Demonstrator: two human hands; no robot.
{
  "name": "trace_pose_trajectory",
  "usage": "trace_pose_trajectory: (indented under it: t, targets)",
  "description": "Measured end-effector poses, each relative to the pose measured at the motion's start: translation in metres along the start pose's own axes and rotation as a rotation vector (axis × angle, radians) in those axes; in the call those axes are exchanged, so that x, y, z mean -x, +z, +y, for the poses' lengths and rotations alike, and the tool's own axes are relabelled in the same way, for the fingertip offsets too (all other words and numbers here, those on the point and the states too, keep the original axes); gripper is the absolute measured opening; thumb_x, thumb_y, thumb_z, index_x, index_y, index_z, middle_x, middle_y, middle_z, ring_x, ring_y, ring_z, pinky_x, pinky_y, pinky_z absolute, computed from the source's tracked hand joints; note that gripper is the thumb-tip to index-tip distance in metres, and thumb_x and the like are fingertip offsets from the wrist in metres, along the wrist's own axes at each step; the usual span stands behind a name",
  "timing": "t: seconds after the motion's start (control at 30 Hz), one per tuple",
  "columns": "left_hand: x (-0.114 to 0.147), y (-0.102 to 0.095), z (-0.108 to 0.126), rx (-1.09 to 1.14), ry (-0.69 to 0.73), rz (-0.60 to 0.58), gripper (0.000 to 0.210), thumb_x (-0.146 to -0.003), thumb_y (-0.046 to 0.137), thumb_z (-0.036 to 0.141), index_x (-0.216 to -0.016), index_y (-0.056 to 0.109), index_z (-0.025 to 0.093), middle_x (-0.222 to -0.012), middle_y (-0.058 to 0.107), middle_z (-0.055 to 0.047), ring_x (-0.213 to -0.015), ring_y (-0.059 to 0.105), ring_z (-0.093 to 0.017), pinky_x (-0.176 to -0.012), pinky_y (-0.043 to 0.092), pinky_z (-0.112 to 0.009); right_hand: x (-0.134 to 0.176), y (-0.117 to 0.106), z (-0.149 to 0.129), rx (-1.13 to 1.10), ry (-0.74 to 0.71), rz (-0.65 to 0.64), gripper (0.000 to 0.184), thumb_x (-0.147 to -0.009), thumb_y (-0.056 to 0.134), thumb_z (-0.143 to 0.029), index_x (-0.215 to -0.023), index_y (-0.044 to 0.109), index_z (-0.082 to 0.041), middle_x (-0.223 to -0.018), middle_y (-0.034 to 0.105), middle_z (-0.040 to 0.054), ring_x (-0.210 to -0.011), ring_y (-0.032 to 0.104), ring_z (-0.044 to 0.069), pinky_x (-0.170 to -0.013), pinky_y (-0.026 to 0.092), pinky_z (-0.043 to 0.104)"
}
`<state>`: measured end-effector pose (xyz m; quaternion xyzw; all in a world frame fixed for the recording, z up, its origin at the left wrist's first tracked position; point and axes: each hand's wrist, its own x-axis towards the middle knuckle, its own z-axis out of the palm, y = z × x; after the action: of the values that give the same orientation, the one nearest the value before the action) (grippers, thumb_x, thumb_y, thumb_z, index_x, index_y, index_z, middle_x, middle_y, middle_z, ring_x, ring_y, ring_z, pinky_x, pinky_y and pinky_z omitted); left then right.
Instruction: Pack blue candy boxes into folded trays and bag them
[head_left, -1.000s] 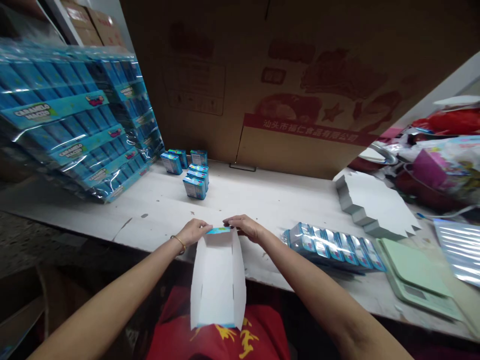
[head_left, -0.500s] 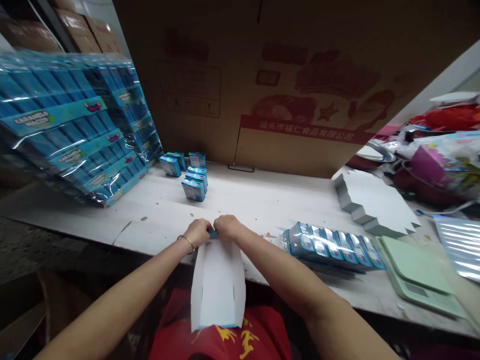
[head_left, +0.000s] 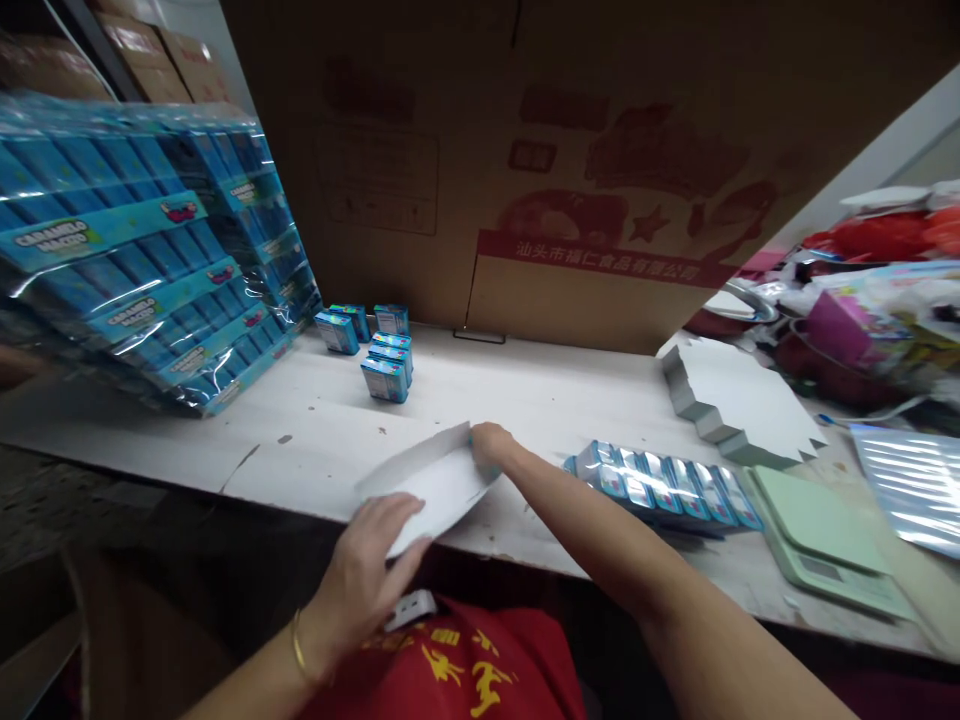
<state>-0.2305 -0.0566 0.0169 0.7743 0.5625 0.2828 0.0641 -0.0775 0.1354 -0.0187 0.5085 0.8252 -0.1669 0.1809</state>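
Observation:
A partly folded cardboard tray, white inside, lies slantwise between my hands over the table's front edge. My right hand is closed on its far end, the fingertips hidden behind the card. At the near end my left hand grips the tray, thumb below and fingers along the edge. Several small blue boxes stand on the table beyond my hands. To the right of my right forearm lies a plastic-wrapped row of blue packs.
Wrapped blue display packs are stacked at left. A big brown carton stands behind the table. On the right are flat white card blanks, a green scale and clear plastic bags. A blurred arm shows at the left edge.
The tray has swung from pointing straight at me to a slant, lifting off my lap. My left hand has moved from its far end to the near end; my right hand has moved slightly right.

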Motion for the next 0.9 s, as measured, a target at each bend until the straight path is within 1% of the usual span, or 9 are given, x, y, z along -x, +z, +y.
trace_pose_trajectory:
  t: [0.13, 0.27, 0.33, 0.43, 0.5, 0.57, 0.67, 0.77, 0.9]
  targets:
    - [0.017, 0.031, -0.01, -0.242, 0.106, -0.072, 0.05, -0.082, 0.046, 0.029, -0.128, 0.034, 0.016, -0.128, 0.043, -0.011, -0.12, 0.036, -0.026, -0.1, 0.029, -0.044, 0.005, 0.01, 0.021, -0.077, 0.164, 0.02, 0.033, -0.066, 0.054, -0.011, -0.098, 0.062, -0.008, -0.091, 0.065, 0.0166, -0.081, 0.063, 0.024, -0.062, 0.048, 0.026]
    - [-0.004, 0.061, -0.049, -0.355, 0.065, -0.064, 0.047, -0.081, 0.046, 0.023, -0.126, 0.037, 0.016, -0.131, 0.04, -0.012, -0.12, 0.035, -0.026, -0.101, 0.027, -0.044, 0.019, 0.005, 0.025, -0.154, 0.193, 0.055, 0.024, -0.07, 0.056, -0.02, -0.092, 0.063, -0.012, -0.083, 0.066, 0.011, -0.075, 0.063, 0.02, -0.062, 0.047, 0.024]
    - [-0.015, 0.066, -0.062, -0.346, 0.059, -0.104, 0.045, -0.08, 0.05, 0.025, -0.123, 0.041, 0.016, -0.128, 0.042, -0.013, -0.117, 0.038, -0.026, -0.097, 0.032, -0.041, 0.038, 0.003, 0.022, -0.175, 0.197, 0.124, 0.03, -0.077, 0.052, -0.03, -0.1, 0.06, -0.013, -0.093, 0.063, 0.0112, -0.083, 0.06, 0.021, -0.069, 0.046, 0.027]
    - [-0.02, 0.068, -0.067, -0.346, 0.014, -0.121, 0.046, -0.077, 0.054, 0.03, -0.12, 0.044, 0.017, -0.116, 0.048, -0.014, -0.108, 0.042, -0.027, -0.089, 0.037, -0.04, 0.074, 0.014, 0.006, -0.121, -0.016, 0.438, 0.041, -0.082, 0.046, -0.039, -0.117, 0.046, -0.018, -0.119, 0.049, 0.0115, -0.105, 0.048, 0.022, -0.085, 0.04, 0.033]
    - [-0.019, 0.069, -0.067, -0.347, 0.013, -0.129, 0.045, -0.078, 0.053, 0.03, -0.12, 0.043, 0.017, -0.106, 0.051, -0.012, -0.1, 0.045, -0.025, -0.084, 0.039, -0.039, 0.09, 0.031, -0.009, -0.029, -0.254, 0.578, 0.039, -0.078, 0.054, -0.037, -0.112, 0.048, -0.019, -0.116, 0.049, 0.0095, -0.102, 0.046, 0.022, -0.084, 0.039, 0.034]
    - [-0.017, 0.071, -0.067, -0.348, 0.049, -0.154, 0.035, -0.082, 0.048, 0.029, -0.114, 0.047, 0.017, -0.097, 0.053, -0.01, -0.092, 0.046, -0.022, -0.08, 0.04, -0.037, 0.093, 0.048, -0.021, 0.05, -0.353, 0.571, 0.031, -0.075, 0.059, -0.032, -0.102, 0.052, -0.018, -0.103, 0.055, 0.0073, -0.093, 0.049, 0.021, -0.077, 0.041, 0.033]
    - [-0.016, 0.07, -0.068, -0.384, 0.078, -0.21, 0.024, -0.086, 0.039, 0.032, -0.09, 0.055, 0.015, -0.083, 0.055, -0.008, -0.081, 0.047, -0.02, -0.071, 0.04, -0.033, 0.083, 0.064, -0.026, 0.098, -0.285, 0.494, 0.018, -0.077, 0.057, -0.029, -0.091, 0.053, -0.018, -0.091, 0.056, 0.0057, -0.087, 0.049, 0.02, -0.071, 0.041, 0.031]
    - [-0.019, 0.067, -0.069, -0.412, 0.055, -0.281, 0.031, -0.086, 0.035, 0.036, -0.075, 0.054, 0.015, -0.075, 0.054, -0.007, -0.075, 0.048, -0.019, -0.066, 0.038, -0.031, 0.072, 0.064, -0.02, 0.103, -0.267, 0.443, 0.015, -0.08, 0.053, -0.03, -0.089, 0.054, -0.018, -0.089, 0.057, 0.0051, -0.085, 0.051, 0.019, -0.071, 0.039, 0.029]
    - [-0.028, 0.066, -0.066, -0.376, -0.02, -0.357, 0.03, -0.085, 0.038, 0.037, -0.076, 0.054, 0.014, -0.074, 0.057, -0.008, -0.074, 0.05, -0.02, -0.063, 0.038, -0.03, 0.069, 0.058, -0.012, 0.079, -0.279, 0.376, 0.019, -0.084, 0.045, -0.033, -0.09, 0.055, -0.018, -0.089, 0.06, 0.0042, -0.084, 0.054, 0.017, -0.069, 0.039, 0.026]
